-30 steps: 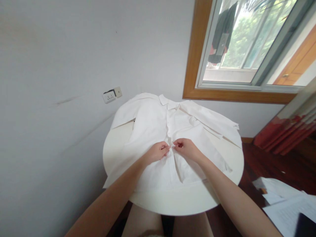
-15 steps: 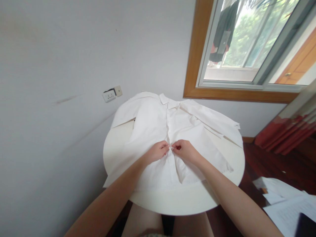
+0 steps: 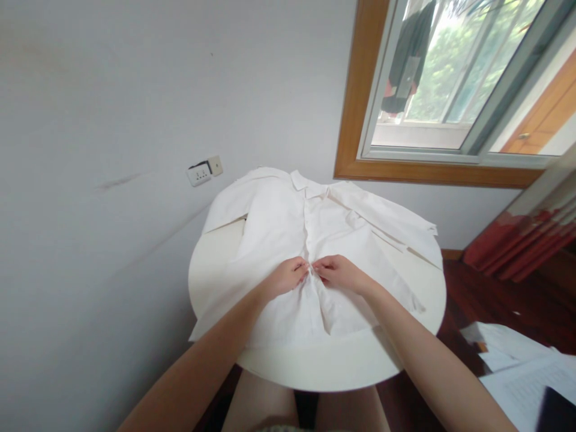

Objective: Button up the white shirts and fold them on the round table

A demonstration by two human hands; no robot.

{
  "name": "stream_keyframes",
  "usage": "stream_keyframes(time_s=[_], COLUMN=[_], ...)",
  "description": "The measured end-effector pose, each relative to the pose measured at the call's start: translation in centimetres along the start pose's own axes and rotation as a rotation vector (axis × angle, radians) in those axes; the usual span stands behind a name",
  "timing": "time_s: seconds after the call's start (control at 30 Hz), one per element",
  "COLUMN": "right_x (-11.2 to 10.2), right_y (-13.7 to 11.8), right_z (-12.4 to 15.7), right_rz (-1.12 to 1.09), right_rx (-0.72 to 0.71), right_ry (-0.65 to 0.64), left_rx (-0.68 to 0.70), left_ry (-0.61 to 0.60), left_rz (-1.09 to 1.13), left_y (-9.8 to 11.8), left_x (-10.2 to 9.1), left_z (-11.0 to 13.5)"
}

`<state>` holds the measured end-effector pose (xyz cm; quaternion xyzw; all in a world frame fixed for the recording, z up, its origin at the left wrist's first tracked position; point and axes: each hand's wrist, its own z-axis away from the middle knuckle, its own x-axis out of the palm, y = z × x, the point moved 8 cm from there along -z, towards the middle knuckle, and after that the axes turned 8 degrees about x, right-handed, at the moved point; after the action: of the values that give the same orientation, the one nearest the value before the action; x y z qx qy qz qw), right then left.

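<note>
Head view: one white shirt (image 3: pixel 288 240) lies spread front-up on one round white table (image 3: pixel 333 366), collar toward the wall; left hand (image 3: pixel 284 277) and right hand (image 3: pixel 338 271) meet at the front placket, mid-shirt, each pinching a fabric edge. Judged light, soft, limp (creases easily, not slippery); best held at the placket edges. Right of the table: several loose papers (image 3: pixel 513 366) on the floor.

At mid-frame, the left hand (image 3: pixel 287 277) and right hand (image 3: pixel 338 272) cover the front opening of the white cotton shirt (image 3: pixel 279 228); whatever their fingertips pinch is too small to tell. The loose white papers (image 3: pixel 517 372) run off the lower right edge.
</note>
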<state>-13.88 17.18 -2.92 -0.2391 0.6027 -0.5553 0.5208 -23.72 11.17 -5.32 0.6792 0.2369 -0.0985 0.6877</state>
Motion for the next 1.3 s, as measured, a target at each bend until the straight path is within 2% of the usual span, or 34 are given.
stream_keyframes(time_s=[0.13,0.23,0.47,0.73,0.97,1.13,1.3], right_x=[0.5,0.4,-0.5,-0.4,0.0,0.0,0.1], right_y=[0.7,1.2,1.4,1.6,0.8,-0.3,-0.5], right_z=[0.0,-0.5,-1.2,-1.6,-1.3,-0.8,-0.6], right_rz=[-0.341,-0.404,-0.283,-0.188,-0.025,0.139,0.177], right_rx=[0.085,0.108,0.024,-0.06,-0.152,-0.199,-0.209], right_ry=[-0.131,-0.118,0.078,0.176,0.247,0.326,0.352], left_rx=[0.002,0.007,-0.026,-0.083,-0.143,-0.115,-0.082], left_ry=[0.002,0.005,-0.006,-0.019,0.01,0.037,0.069], left_rz=[0.05,0.07,0.128,0.175,0.166,0.171,0.145], left_y=[-0.2,-0.1,-0.3,0.2,0.8,0.6,0.2], left_x=[0.1,0.1,0.2,0.2,0.1,0.1,-0.3], left_z=[0.0,-0.1,-0.1,0.4,0.8,0.4,0.1])
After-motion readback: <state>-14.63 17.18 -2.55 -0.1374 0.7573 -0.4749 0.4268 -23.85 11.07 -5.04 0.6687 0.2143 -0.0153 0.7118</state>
